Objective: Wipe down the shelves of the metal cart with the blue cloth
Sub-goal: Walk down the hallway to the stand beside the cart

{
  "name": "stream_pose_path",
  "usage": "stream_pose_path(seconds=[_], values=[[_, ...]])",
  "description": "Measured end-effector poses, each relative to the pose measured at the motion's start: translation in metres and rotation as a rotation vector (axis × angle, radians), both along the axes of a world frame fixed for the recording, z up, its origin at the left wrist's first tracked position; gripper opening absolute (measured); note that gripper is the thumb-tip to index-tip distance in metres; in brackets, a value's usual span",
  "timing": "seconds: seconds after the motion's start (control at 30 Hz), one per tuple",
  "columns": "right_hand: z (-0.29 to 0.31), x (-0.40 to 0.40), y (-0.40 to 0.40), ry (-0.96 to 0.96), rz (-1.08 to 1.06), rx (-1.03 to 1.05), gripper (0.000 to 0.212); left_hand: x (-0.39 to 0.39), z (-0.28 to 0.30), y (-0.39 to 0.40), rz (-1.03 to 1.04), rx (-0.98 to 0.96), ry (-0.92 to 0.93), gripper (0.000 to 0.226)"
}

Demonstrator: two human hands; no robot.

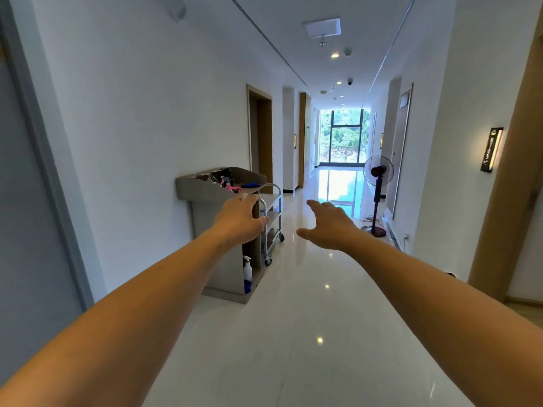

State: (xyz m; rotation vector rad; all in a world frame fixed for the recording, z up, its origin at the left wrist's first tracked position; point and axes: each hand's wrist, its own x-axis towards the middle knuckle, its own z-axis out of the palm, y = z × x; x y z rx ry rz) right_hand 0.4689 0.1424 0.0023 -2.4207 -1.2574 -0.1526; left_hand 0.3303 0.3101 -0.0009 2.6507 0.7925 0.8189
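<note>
Hands, left (238,220) and right (329,227), reach forward, fingers spread, holding nothing.

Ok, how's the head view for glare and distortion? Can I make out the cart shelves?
Head view: strong window glare mirrors off the glossy floor; wide-angle bends walls and stretches both arms; metal cart is small, far and partly behind the left hand, so its shelves show little detail.
</note>
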Motion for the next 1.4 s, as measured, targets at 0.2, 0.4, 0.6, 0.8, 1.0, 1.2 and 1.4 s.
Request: stream_pose_path(seconds=[0.2,0.4,0.6,0.8,1.0,1.2,1.4], values=[[0.021,0.051,0.097,-0.004,-0.031,0.044,0.082,0.063,0.018,0.106,-0.013,0.006,0.048,0.067],[0.01,0.106,0.177,0.027,-0.059,0.016,0.083,0.124,0.008,0.174,-0.029,0.013,0.064,0.067],[-0.011,0.179,0.249,0.031,-0.051,0.013,0.084,0.193,-0.005,0.235,-0.026,0.0,0.058,0.065],[-0.02,0.285,0.308,0.018,-0.015,0.033,0.081,0.29,-0.013,0.286,-0.011,0.004,0.073,0.066],[-0.008,0.398,0.355,-0.001,0.008,0.023,0.082,0.391,0.004,0.33,0.047,0.014,0.109,0.067],[-0.009,0.487,0.403,0.012,0.019,0.018,0.081,0.473,0.007,0.369,0.047,0.022,0.145,0.066],[-0.026,0.552,0.452,0.012,0.002,-0.031,0.085,0.54,-0.007,0.418,0.062,-0.003,0.186,0.069]])
